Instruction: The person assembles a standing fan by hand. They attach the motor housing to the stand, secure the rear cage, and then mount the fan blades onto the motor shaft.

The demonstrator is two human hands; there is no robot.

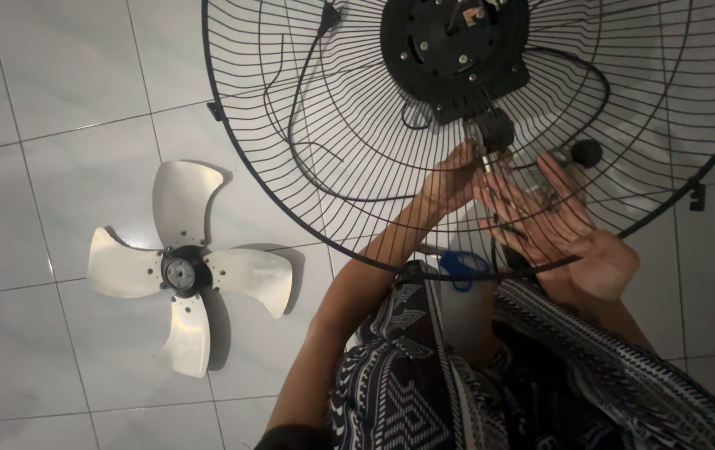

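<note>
- Fan guard (349, 125), a round black wire cage, stands tilted over the person's lap, with its open face turned toward the camera and its round black hub plate (455, 50) high in the picture.
- Left hand (449, 179) reaches up behind the wires just below the hub; its fingers curl toward the small black mount (492, 132) there, but the wires hide whether they grip it.
- Right hand (570, 229) lies palm up just beside the left one, with its fingers spread and loose under the same mount, clamped on nothing that shows.
- A short metal shaft (490, 160) runs down from the mount toward the two hands, its long axis nearly upright in the picture.
- A black knob (586, 152) sits just right of the shaft, above the right fingertips.
- A black power cord (299, 108) loops behind the wires on the left half of the guard.
- The person's patterned black and white garment (540, 375) fills the lower part of the view.
- A silver four-blade fan propeller (186, 271) lies flat on the white tiled floor (41, 125), well apart to the left of the guard.
</note>
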